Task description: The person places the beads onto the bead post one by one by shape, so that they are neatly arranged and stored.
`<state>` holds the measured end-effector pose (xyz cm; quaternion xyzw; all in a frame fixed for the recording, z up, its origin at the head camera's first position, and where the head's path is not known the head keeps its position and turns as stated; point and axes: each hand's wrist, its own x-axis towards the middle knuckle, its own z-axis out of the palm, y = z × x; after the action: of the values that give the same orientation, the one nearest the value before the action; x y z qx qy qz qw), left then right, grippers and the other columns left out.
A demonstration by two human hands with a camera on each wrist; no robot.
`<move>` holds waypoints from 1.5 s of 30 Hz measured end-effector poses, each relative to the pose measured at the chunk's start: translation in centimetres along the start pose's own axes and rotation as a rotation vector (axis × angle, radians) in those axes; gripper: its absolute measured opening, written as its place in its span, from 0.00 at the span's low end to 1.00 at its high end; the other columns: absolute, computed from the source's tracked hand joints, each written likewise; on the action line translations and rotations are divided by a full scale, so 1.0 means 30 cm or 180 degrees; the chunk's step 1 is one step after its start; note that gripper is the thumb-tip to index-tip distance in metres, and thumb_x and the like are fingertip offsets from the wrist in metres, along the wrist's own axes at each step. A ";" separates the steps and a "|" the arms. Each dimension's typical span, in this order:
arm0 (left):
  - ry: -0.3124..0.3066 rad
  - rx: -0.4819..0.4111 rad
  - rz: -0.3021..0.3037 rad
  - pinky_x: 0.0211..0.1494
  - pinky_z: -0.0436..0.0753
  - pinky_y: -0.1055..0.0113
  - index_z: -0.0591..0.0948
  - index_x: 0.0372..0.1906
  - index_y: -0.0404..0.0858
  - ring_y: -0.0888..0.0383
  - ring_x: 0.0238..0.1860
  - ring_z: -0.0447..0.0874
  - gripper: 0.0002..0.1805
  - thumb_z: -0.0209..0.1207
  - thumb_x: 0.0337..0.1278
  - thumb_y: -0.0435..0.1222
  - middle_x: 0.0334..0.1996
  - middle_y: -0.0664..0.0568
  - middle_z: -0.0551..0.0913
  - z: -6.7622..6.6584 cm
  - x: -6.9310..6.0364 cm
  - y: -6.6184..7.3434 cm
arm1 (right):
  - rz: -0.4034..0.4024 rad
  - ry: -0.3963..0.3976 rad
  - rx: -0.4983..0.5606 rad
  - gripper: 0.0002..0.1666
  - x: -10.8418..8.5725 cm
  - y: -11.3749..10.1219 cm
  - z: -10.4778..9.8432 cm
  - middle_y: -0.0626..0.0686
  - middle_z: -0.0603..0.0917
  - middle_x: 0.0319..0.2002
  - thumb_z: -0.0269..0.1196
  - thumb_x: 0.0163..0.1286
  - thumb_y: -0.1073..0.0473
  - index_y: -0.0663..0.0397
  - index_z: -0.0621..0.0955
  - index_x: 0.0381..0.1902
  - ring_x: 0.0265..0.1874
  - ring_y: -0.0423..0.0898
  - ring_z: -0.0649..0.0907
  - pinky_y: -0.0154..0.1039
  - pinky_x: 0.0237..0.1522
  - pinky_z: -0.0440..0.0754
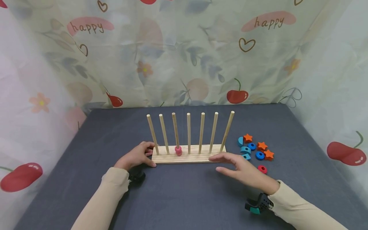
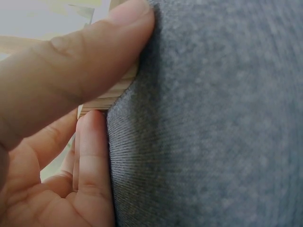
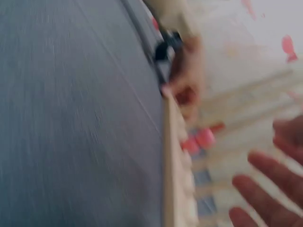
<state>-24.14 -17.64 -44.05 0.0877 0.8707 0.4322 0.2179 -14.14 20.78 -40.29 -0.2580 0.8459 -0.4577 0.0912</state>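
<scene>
A wooden peg board [image 1: 198, 158] with several upright dowels stands on the dark table. Pink beads [image 1: 178, 150] sit at the foot of its third peg from the left. My left hand [image 1: 138, 156] grips the board's left end, thumb at the front corner and fingers around the end. Close up in the left wrist view, the thumb [image 2: 80, 66] covers part of the board's wooden edge [image 2: 102, 101]. My right hand [image 1: 241, 169] hovers by the board's right front with fingers spread, holding nothing; whether its fingertips touch the wood, I cannot tell. The right wrist view is blurred.
Right of the board lie orange stars [image 1: 262, 146], blue rings [image 1: 260, 155], light blue pieces [image 1: 245, 150] and a red ring [image 1: 262, 169]. A patterned curtain [image 1: 172, 57] hangs behind the table [image 1: 178, 198].
</scene>
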 end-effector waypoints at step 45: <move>-0.0049 0.0022 -0.0006 0.67 0.71 0.52 0.68 0.65 0.30 0.46 0.59 0.69 0.46 0.77 0.34 0.29 0.56 0.39 0.66 -0.003 0.005 -0.004 | 0.0257 0.0439 -0.1516 0.20 -0.054 0.164 -0.206 0.53 0.84 0.47 0.69 0.60 0.66 0.57 0.81 0.51 0.43 0.49 0.84 0.43 0.43 0.85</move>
<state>-24.32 -17.73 -44.16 0.0909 0.8706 0.4282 0.2246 -16.92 28.31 -40.96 -0.2064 0.9438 -0.2580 -0.0120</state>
